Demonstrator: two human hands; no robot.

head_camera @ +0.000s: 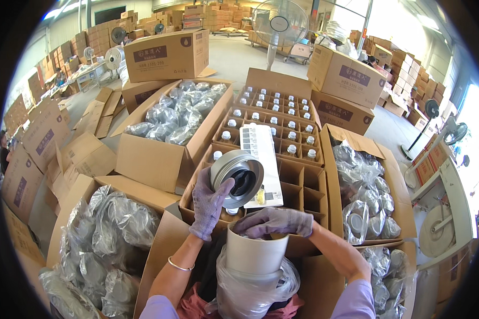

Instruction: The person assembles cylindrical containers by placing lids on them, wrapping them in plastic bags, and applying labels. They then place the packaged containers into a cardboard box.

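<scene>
In my gloved left hand [211, 201] is a grey threaded round cap [236, 175], tilted so that its black inner part faces up. My right hand [265, 222], gloved too, reaches over the rim of a pale grey cylinder [256, 251]; its fingertips are hidden inside, so what they touch cannot be seen. The cylinder stands upright at my lap, its lower part wrapped in a clear plastic bag [247, 289]. Just ahead, printed white sheets [259, 159] lie on a divided carton [303, 191]. A small yellow item [261, 195] rests on the sheets.
White-capped bottles [291, 149] fill compartments of the cartons ahead. Open boxes of plastic-wrapped parts stand at left [119, 219], far left [175, 111] and right [367, 191]. Closed cartons [167, 56] and a pedestal fan [279, 26] stand beyond. Flattened cardboard [88, 155] lies on the floor.
</scene>
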